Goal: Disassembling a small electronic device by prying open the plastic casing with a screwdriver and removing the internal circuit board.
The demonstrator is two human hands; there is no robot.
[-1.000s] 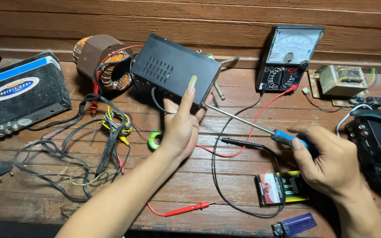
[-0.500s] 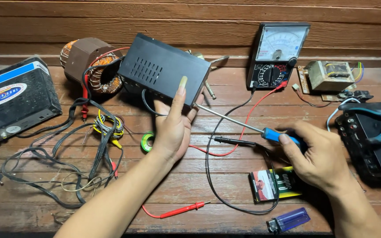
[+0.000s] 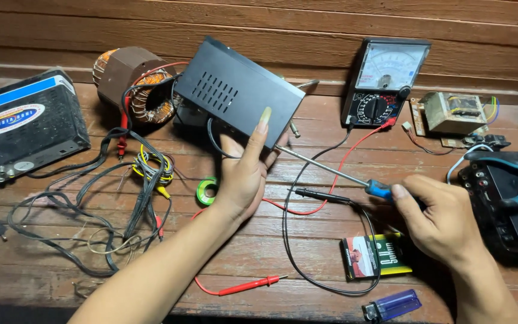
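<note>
Both your hands are busy — your left hand (image 3: 244,174) props the black box (image 3: 238,90) tilted on the wooden table (image 3: 307,282), fingers around its near edge, steadying it, while your right hand (image 3: 442,222) grips the screwdriver (image 3: 337,174), tip at the box's side.

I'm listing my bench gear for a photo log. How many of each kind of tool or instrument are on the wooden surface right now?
Screwdriver, in the right hand: 1
Analog multimeter: 1
Test probes, red and black: 2
Pliers with blue grips: 1
Black metal box, tilted up by the left hand: 1
Total: 6
</note>
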